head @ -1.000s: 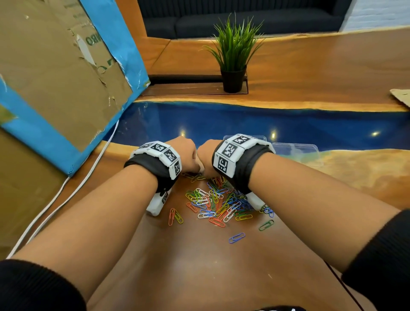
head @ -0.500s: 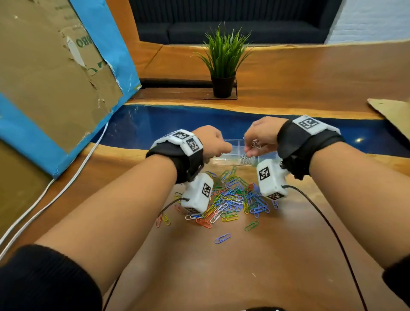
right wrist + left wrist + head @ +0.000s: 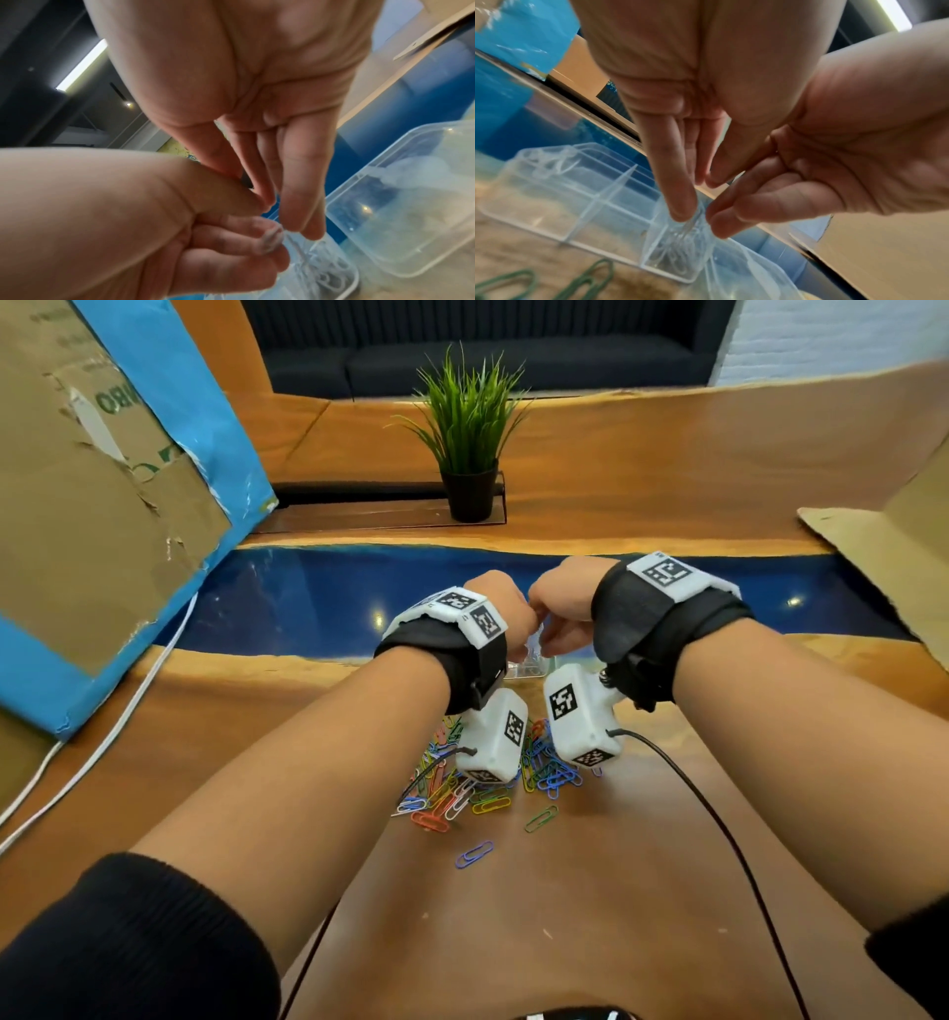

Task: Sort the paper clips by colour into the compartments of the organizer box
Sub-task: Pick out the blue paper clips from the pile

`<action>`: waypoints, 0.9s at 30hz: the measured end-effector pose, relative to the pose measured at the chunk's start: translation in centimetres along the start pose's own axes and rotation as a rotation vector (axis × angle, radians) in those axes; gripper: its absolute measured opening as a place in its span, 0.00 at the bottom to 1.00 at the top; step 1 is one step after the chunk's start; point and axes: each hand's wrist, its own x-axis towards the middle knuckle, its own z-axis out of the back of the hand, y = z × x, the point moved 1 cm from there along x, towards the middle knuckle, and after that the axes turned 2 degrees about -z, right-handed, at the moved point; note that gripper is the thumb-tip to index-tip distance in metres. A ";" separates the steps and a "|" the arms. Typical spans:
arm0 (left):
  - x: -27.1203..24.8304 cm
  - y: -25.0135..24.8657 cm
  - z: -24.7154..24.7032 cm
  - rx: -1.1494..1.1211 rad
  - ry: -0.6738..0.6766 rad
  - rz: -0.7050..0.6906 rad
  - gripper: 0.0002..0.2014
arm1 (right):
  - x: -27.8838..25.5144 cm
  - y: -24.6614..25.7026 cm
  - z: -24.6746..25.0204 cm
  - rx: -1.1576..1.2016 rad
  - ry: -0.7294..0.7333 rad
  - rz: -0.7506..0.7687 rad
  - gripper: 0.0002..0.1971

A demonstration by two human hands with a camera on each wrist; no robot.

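Observation:
Both hands meet fingertip to fingertip over the clear organizer box [image 3: 523, 669]. In the left wrist view my left hand [image 3: 695, 203] points down and pinches blurred white paper clips [image 3: 695, 218] together with my right hand [image 3: 731, 221]. Below them lies a compartment holding white clips [image 3: 677, 251]. The right wrist view shows my right hand [image 3: 285, 215] pointing down at the same clips [image 3: 291, 238], with white clips [image 3: 329, 280] in the compartment beneath. The mixed coloured pile [image 3: 482, 785] lies on the wood, nearer to me than the box, partly hidden by the wrist cameras.
The box's open lid [image 3: 411, 203] lies to the right. Stray blue [image 3: 473, 854] and green [image 3: 541, 818] clips sit near me. A potted plant [image 3: 470, 454] stands behind, cardboard [image 3: 102, 505] leans at left, and a white cable [image 3: 102, 752] runs along the left.
Both hands rose from the clip pile. The right hand carried white clips over the box, and the left hand has now joined it there, fingertips touching.

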 end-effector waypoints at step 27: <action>-2.3 2.1 -0.3 -0.127 -0.027 -0.085 0.15 | -1.1 -2.4 -1.7 -0.923 -0.100 0.343 0.14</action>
